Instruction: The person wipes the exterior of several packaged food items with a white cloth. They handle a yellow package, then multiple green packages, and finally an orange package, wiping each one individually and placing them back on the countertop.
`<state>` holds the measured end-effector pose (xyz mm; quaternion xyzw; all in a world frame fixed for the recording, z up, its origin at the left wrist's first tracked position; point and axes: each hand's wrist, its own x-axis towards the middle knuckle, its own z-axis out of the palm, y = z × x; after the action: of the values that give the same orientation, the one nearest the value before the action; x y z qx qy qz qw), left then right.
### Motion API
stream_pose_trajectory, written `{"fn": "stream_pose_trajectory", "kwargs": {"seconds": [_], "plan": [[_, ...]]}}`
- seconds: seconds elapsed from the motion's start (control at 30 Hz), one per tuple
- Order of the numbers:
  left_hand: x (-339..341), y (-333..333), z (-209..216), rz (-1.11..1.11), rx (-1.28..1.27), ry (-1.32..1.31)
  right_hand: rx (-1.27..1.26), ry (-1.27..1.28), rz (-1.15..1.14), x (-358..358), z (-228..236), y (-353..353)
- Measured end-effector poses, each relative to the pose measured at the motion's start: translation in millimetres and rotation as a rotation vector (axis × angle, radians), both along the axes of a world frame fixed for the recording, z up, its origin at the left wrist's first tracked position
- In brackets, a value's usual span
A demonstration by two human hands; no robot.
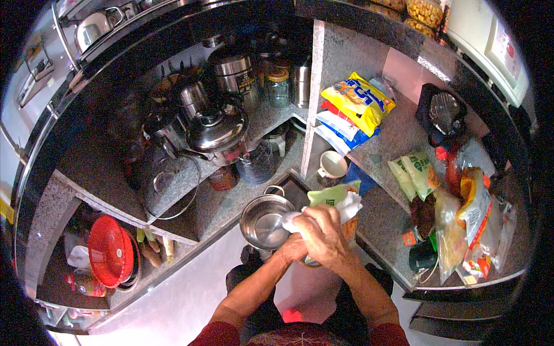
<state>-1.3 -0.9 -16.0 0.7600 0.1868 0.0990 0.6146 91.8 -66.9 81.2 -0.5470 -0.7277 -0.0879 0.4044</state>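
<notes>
Both my hands meet low in front of me, just right of a shiny steel pot (266,218) with a loop handle. My right hand (324,232) is closed on a crumpled white plastic bag (350,206), part of which sticks out toward the pot. Partly beneath it, my left hand (292,249) looks closed, but what its fingers hold is hidden. Just beyond my hands stands a green printed packet (333,195), partly covered by the white bag.
A lidded steel pot (216,135) and jars fill the left shelf, with a glass lid (173,190) nearby. Red baskets (111,252) sit lower left. At right are a yellow packet (360,102), a white cup (333,165) and several bagged foods (450,222).
</notes>
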Motion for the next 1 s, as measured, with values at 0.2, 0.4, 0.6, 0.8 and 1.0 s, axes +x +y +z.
{"fn": "stream_pose_trajectory", "kwargs": {"seconds": [0.2, 0.4, 0.6, 0.8, 1.0], "plan": [[8, -15, 40, 0.219, -0.602, -0.243, 0.118, 0.249, -0.374, 42, -7, 8], [15, -10, 35, 0.344, -0.923, -0.43, -0.078, 0.206, -0.36, 43, -13, 8], [9, 16, 24, 0.442, -1.144, -0.733, -0.084, 0.064, -0.158, 12, -22, -8], [12, 19, 33, 0.467, -1.114, -0.765, -0.059, 0.039, 0.038, -3, -32, -13], [19, -4, 26, 0.385, -1.242, -0.554, -0.005, 0.122, -0.331, 36, -16, 2]]}}
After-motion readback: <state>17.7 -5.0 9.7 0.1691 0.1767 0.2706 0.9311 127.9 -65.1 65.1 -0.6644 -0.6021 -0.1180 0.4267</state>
